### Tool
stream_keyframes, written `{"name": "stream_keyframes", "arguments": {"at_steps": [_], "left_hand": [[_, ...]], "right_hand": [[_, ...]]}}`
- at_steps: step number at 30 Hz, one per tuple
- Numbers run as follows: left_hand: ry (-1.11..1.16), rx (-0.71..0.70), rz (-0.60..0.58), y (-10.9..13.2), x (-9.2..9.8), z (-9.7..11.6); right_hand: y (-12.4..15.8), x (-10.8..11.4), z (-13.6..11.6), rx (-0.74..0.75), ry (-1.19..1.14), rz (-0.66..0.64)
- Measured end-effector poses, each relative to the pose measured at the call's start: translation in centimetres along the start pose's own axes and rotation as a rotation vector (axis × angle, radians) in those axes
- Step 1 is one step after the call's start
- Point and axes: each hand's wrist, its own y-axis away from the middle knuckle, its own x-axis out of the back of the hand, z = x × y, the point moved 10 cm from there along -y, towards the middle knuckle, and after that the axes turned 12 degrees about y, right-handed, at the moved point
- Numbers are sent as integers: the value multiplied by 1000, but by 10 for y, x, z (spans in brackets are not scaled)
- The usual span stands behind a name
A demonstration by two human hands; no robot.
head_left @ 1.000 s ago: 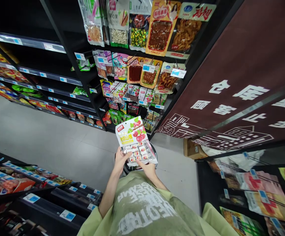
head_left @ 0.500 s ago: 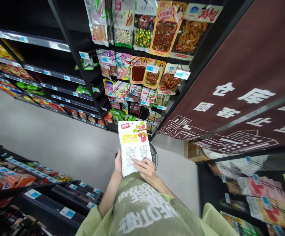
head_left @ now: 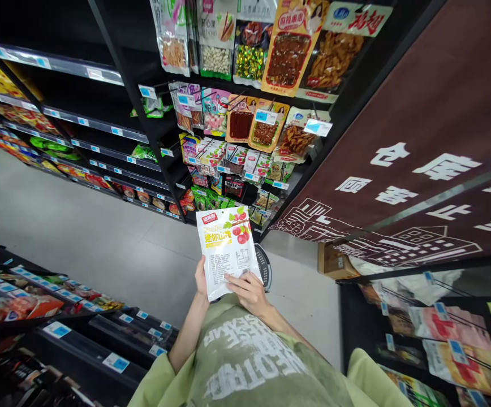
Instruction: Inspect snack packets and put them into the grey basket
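A white snack bag (head_left: pixel 224 243) printed with red hawthorn fruit and yellow Chinese lettering is held up in front of my waist. My left hand (head_left: pixel 201 278) grips its lower left edge, the fingers partly hidden behind it. Across the bag's lower right front lies my right hand (head_left: pixel 248 289), its index finger stretched over the small printed text and the other fingers bent against the bag. My right thumb is hard to make out. Behind the bag, near the floor, part of a dark grey basket (head_left: pixel 263 265) shows.
Ahead stands a black rack of hanging snack packets (head_left: pixel 288 65). Shelves with price tags (head_left: pixel 113 133) run off to the left, and a low display (head_left: pixel 93 345) stands at the lower left. On the right are a brown curtain (head_left: pixel 398 130), a cardboard box (head_left: pixel 334 261) and more hanging packets (head_left: pixel 461 362).
The snack bag has shifted slightly left and tilted more, its top leaning left. Both hands moved with it and keep their places on it.
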Motion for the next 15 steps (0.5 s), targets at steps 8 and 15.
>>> {"name": "stream_keyframes", "arguments": {"at_steps": [8,15], "left_hand": [[-42,-30,6,0,1,4],[-137,-15,-34,1,-3,2]], "right_hand": [[3,-2,2,-26,-39,-9],[2,-2,3,-42,-64,-8]]}}
